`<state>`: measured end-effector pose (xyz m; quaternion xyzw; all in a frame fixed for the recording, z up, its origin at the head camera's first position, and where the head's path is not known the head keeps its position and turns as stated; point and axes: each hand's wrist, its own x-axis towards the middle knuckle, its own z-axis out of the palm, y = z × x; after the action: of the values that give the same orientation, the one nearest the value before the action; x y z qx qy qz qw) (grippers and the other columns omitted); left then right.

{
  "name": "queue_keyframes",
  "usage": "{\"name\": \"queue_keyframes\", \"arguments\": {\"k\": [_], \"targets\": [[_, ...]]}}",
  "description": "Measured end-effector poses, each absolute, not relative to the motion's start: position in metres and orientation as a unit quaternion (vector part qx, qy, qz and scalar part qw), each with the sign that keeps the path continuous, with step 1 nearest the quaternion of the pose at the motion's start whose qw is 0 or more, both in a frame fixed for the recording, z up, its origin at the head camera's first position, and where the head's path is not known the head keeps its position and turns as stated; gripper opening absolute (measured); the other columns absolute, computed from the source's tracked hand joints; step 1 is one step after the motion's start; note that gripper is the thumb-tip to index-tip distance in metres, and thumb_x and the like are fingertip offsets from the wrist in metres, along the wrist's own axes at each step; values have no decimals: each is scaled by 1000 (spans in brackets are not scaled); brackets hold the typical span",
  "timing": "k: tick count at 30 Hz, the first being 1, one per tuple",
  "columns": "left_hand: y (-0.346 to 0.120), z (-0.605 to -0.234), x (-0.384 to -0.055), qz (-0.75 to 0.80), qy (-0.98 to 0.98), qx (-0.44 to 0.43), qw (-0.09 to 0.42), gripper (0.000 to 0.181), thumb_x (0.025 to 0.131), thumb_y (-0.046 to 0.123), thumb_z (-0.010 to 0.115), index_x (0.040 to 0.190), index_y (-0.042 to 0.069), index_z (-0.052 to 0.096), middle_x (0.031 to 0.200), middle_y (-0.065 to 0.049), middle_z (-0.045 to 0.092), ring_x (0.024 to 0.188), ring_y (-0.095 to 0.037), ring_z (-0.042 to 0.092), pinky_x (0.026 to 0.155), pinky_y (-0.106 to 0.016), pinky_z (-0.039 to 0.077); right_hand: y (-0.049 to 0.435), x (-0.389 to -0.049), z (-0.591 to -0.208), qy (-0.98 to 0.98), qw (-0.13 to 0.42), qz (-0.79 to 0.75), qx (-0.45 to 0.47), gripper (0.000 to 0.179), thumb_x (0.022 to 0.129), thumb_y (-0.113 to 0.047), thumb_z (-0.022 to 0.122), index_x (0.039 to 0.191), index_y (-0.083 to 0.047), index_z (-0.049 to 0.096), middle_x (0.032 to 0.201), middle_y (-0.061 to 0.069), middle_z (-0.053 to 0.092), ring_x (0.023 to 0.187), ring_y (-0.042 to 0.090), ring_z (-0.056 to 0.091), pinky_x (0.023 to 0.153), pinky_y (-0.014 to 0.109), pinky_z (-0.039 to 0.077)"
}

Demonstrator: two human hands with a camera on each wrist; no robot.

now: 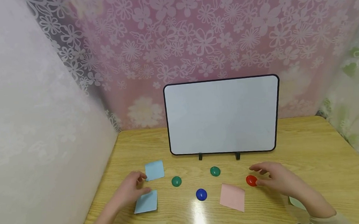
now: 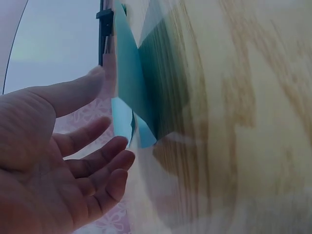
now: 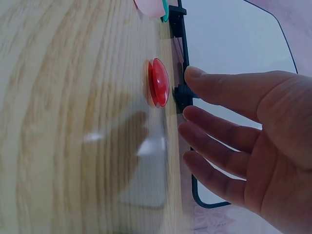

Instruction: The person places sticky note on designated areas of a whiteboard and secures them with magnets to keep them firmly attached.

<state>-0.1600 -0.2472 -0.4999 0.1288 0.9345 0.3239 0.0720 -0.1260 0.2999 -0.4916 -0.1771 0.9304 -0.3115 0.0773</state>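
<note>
Left hand point(image 1: 129, 189), fingers half spread, empty, near blue notes point(image 1: 154, 170); right hand point(image 1: 275, 177) same, near red disc point(image 1: 251, 180). Feet point(image 1: 237, 155) keep board point(image 1: 223, 116) upright.

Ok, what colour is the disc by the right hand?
Red; the right wrist view shows the disc best.

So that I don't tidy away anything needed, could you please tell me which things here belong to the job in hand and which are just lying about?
Probably in use:
red disc by the right hand
two blue notes by the left hand

Apparently idle for now:
two green discs
blue disc
pink note
pale note
whiteboard
</note>
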Motion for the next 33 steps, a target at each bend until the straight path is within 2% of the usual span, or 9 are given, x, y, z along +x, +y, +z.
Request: {"name": "queue_keyframes", "arguments": {"k": [7, 13, 16, 24, 33], "targets": [[-253, -496, -157, 295, 936, 162, 108, 44, 81, 22, 96, 112, 3, 71, 97, -3, 61, 89, -20, 56, 78, -36, 51, 297, -127, -495, 940, 60, -279, -189, 44, 89, -18, 89, 128, -7, 74, 120, 7, 75, 99, 27, 70, 82, 46, 60], [-254, -497, -154, 288, 937, 152, 125, 47, 77, 22, 99, 111, 6, 71, 101, -2, 63, 95, -20, 59, 85, -43, 54, 293, -127, -495, 944, 49, -261, -194, 43, 85, -18, 92, 123, -9, 75, 116, 2, 74, 96, 23, 69, 80, 42, 59], [-254, -498, -154, 283, 938, 154, 126, 48, 75, 20, 100, 110, 7, 71, 102, -2, 63, 97, -20, 60, 87, -45, 55, 291, -127, -494, 946, 48, -254, -193, 41, 84, -17, 93, 120, -9, 76, 113, 0, 73, 94, 22, 69, 80, 42, 59], [-254, -497, -153, 275, 940, 163, 121, 46, 72, 16, 101, 105, 5, 71, 100, -1, 64, 94, -19, 60, 84, -42, 55, 287, -128, -497, 949, 64, -250, -184, 35, 83, -16, 94, 114, -12, 77, 106, -4, 70, 91, 17, 66, 79, 39, 59], [-254, -499, -151, 269, 943, 153, 121, 40, 72, 15, 101, 96, 9, 71, 94, 0, 61, 88, -18, 56, 80, -39, 52, 285, -130, -502, 953, 72, -237, -177, 34, 81, -16, 94, 110, -16, 78, 99, -8, 66, 86, 11, 61, 76, 36, 56]]}}
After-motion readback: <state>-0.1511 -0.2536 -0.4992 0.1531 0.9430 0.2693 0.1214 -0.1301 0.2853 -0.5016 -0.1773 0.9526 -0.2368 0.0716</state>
